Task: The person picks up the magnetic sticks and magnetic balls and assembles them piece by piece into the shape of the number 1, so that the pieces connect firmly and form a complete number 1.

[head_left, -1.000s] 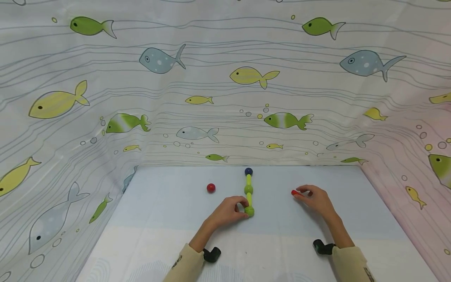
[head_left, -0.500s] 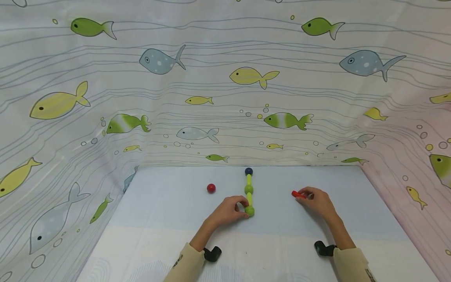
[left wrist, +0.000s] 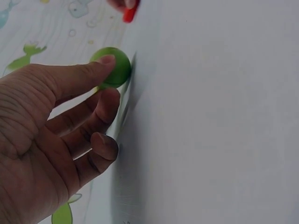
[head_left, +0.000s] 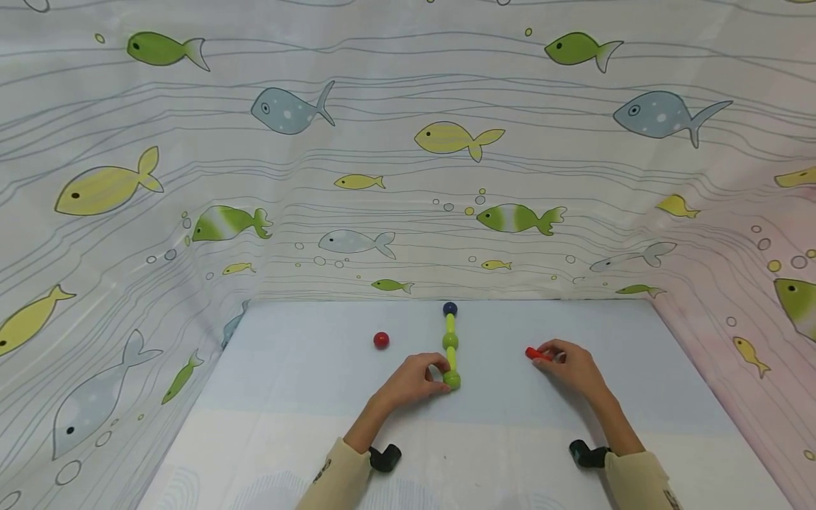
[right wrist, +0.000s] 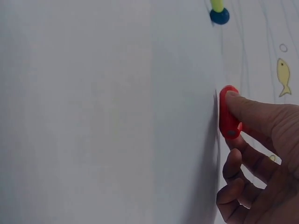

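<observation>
In the head view, a straight chain lies on the table: a dark blue ball (head_left: 450,309) at the far end, a yellow-green rod (head_left: 450,324), a green ball (head_left: 450,341), a second yellow-green rod (head_left: 451,359) and a green end ball (head_left: 452,381) nearest the person. My left hand (head_left: 411,381) pinches that end ball between thumb and finger, its other fingers loosely curled. To the right of the chain, my right hand (head_left: 576,366) pinches a short red rod (right wrist: 229,119) between thumb and fingers, close to the table surface.
A loose red ball (head_left: 381,341) sits left of the chain. The table (head_left: 306,375) has a pale blue and white cover. Fish-patterned cloth (head_left: 408,212) rises behind it and at both sides.
My right fingers have shifted on the red rod, which now shows more of its length and sits slightly lower in the head view. The left hand and the chain have hardly moved.
</observation>
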`<state>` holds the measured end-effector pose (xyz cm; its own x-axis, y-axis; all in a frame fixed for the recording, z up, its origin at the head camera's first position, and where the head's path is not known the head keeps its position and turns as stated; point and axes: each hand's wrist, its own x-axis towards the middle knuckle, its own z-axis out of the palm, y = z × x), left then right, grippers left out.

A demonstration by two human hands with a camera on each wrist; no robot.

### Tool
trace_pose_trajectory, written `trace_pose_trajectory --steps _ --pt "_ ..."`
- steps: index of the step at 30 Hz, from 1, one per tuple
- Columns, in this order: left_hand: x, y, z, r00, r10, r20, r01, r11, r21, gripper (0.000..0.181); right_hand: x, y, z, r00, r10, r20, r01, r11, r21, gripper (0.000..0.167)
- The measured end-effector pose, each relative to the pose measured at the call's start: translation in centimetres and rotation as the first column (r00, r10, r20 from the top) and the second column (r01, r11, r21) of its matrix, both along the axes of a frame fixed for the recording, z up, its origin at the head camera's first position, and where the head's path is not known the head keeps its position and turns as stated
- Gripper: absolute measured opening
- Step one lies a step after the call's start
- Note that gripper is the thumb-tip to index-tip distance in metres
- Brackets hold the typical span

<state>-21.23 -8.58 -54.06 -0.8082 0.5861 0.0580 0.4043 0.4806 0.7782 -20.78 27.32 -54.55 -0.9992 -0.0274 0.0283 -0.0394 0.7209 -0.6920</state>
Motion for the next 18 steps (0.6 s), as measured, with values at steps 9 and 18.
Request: trace_pose_trajectory --steps 9,18 --pt "0.0 0.1 0.0 1.000 -0.001 -0.008 0.001 1.000 0.007 0.028 0.5 -1.6 0.5 0.999 0.035 0.007 -0.035 0.999 -0.008 0.026" --pt "0.2 0.3 0.1 1.000 0.002 0.003 -0.002 1.000 0.000 0.028 1.5 -4.3 0.6 0.997 0.072 0.018 -0.070 0.995 -0.071 0.025"
